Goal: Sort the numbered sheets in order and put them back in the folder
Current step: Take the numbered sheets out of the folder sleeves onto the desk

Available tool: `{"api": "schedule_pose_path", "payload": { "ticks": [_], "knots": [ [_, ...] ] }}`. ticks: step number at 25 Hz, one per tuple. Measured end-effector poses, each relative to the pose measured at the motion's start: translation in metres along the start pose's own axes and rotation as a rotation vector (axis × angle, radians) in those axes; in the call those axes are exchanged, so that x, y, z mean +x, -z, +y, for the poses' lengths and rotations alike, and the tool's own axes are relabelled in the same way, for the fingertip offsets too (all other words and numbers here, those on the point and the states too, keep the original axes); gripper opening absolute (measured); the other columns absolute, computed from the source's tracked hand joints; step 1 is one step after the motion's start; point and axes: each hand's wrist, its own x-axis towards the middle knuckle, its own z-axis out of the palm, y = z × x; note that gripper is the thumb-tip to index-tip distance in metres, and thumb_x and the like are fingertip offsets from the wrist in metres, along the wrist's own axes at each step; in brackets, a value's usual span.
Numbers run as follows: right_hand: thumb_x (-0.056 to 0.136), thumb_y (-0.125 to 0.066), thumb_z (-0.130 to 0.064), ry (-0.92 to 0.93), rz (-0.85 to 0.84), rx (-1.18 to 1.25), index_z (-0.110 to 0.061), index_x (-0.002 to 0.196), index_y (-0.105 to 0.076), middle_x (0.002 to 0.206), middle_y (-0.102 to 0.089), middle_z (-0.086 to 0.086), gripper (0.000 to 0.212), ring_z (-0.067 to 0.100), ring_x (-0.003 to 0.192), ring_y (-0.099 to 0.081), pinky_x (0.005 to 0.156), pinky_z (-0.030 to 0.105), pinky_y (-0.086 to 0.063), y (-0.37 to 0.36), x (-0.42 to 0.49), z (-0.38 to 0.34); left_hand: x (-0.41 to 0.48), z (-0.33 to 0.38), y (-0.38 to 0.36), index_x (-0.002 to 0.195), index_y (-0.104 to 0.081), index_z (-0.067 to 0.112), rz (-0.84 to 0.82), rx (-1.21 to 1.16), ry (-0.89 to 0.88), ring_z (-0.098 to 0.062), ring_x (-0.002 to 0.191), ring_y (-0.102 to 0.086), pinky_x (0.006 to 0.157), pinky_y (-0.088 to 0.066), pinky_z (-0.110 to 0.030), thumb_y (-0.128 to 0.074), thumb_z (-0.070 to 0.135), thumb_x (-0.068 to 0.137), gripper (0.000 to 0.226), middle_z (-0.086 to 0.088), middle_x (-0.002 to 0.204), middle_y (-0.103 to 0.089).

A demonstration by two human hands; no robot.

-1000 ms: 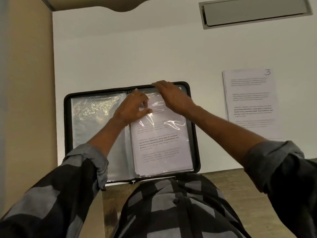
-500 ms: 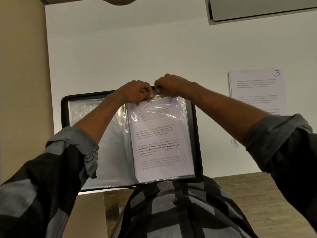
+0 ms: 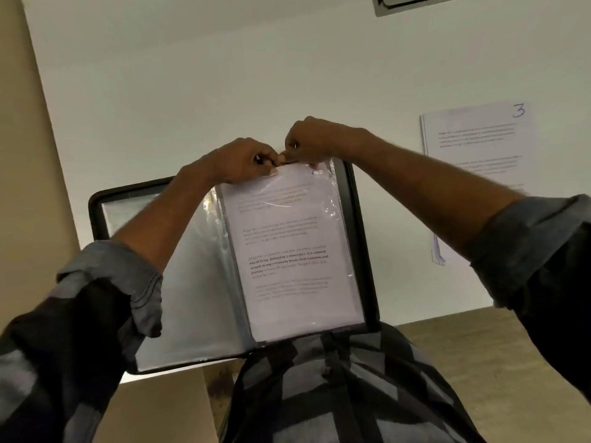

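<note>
both hands meet at the top edge of the folder's right-hand page. the left hand point(image 3: 246, 161) and the right hand point(image 3: 315, 140) have their fingers curled and pinch the mouth of the clear sleeve point(image 3: 335, 203) there, knuckles almost touching. a second ago the same hands lay flatter on the upper part of that page, fingers spread. half a second ago they had already bunched at the top edge, and the grip is much the same now. the folder point(image 3: 366, 251) has stayed open on the white worktop point(image 3: 192, 75), its near edge at the person's checked shirt point(image 3: 319, 394).

count: two hands, one black folder, and one printed sheet point(image 3: 287, 260) showing inside the right-hand sleeve, with a blue mark at its top corner too hidden to read. the left-hand page shows only clear plastic. one loose pile point(image 3: 473, 148) lies well apart to the right on the worktop, its top sheet marked 3. several edges show, but i cannot tell how many sheets it holds.
</note>
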Motion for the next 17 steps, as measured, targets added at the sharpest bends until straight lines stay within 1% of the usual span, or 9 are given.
{"api": "schedule_pose_path", "payload": {
  "ticks": [3,5,6,8,10,12,13,15,17],
  "knots": [
    [0.084,-0.074,-0.058,0.006,0.149,0.011,-0.019,0.106,-0.072,0.092,-0.067,-0.002,0.044,0.018,0.085,-0.060,0.072,0.031,-0.043,0.009,0.004,0.016,0.004,-0.008,0.020,0.117,-0.072,0.016,0.192,-0.022,-0.001,-0.019,0.100,-0.060,0.091,-0.049,-0.040,-0.064,0.034,0.100,0.026,-0.001,0.109,-0.067],
    [0.073,-0.081,-0.061,-0.036,0.315,0.052,-0.021,0.110,-0.070,0.095,-0.060,-0.007,0.055,0.016,0.088,-0.053,0.073,0.029,-0.037,0.012,0.011,0.028,0.011,-0.015,0.029,0.111,-0.073,0.019,0.390,0.012,0.003,-0.023,0.102,-0.058,0.096,-0.044,-0.046,-0.060,0.039,0.097,0.028,-0.002,0.106,-0.064],
    [0.070,-0.084,-0.061,-0.066,0.383,0.114,-0.019,0.108,-0.069,0.094,-0.062,-0.006,0.058,0.015,0.087,-0.053,0.073,0.029,-0.037,0.013,0.015,0.034,0.016,-0.018,0.032,0.109,-0.073,0.020,0.498,0.033,0.010,-0.025,0.107,-0.056,0.098,-0.039,-0.043,-0.059,0.041,0.098,0.028,-0.003,0.109,-0.063],
    [0.063,-0.086,-0.062,-0.089,0.408,0.398,-0.006,0.098,-0.070,0.096,-0.073,0.007,0.068,0.017,0.082,-0.059,0.072,0.031,-0.043,0.014,0.022,0.047,0.022,-0.023,0.040,0.110,-0.073,0.023,0.679,0.017,0.036,-0.021,0.119,-0.051,0.099,-0.032,-0.034,-0.059,0.044,0.099,0.028,-0.002,0.120,-0.061],
    [0.058,-0.087,-0.058,-0.052,0.357,0.704,0.001,0.095,-0.070,0.101,-0.075,0.017,0.072,0.021,0.083,-0.068,0.078,0.038,-0.053,0.012,0.023,0.054,0.026,-0.027,0.045,0.117,-0.070,0.024,0.803,-0.067,0.032,-0.017,0.128,-0.048,0.105,-0.033,-0.026,-0.061,0.045,0.099,0.030,-0.001,0.131,-0.057],
    [0.067,-0.088,-0.047,-0.002,0.377,0.834,0.004,0.095,-0.068,0.104,-0.073,0.023,0.061,0.026,0.089,-0.072,0.084,0.042,-0.057,0.013,0.020,0.056,0.024,-0.031,0.039,0.137,-0.057,0.018,0.873,-0.285,0.042,-0.017,0.133,-0.047,0.111,-0.035,-0.022,-0.067,0.039,0.097,0.047,-0.002,0.140,-0.050],
    [0.074,-0.087,-0.038,0.023,0.399,0.898,0.004,0.097,-0.068,0.105,-0.072,0.026,0.052,0.030,0.093,-0.074,0.085,0.045,-0.061,0.015,0.019,0.056,0.021,-0.031,0.034,0.148,-0.045,0.015,0.873,-0.464,0.097,-0.017,0.135,-0.046,0.112,-0.038,-0.022,-0.070,0.038,0.095,0.063,-0.004,0.146,-0.046],
    [0.084,-0.084,-0.023,0.055,0.460,1.029,0.003,0.103,-0.068,0.107,-0.072,0.026,0.036,0.033,0.098,-0.074,0.083,0.047,-0.063,0.022,0.018,0.052,0.013,-0.033,0.021,0.158,-0.025,0.013,0.837,-0.750,0.236,-0.016,0.138,-0.046,0.111,-0.043,-0.022,-0.075,0.039,0.091,0.088,-0.006,0.155,-0.040],
    [0.086,-0.082,-0.019,0.075,0.513,1.112,0.004,0.107,-0.067,0.107,-0.073,0.024,0.035,0.033,0.098,-0.075,0.081,0.049,-0.063,0.030,0.017,0.048,0.001,-0.037,0.006,0.159,-0.026,0.011,0.832,-0.906,0.289,-0.017,0.141,-0.047,0.114,-0.044,-0.030,-0.079,0.043,0.087,0.095,-0.006,0.158,-0.042]
  ]
}}
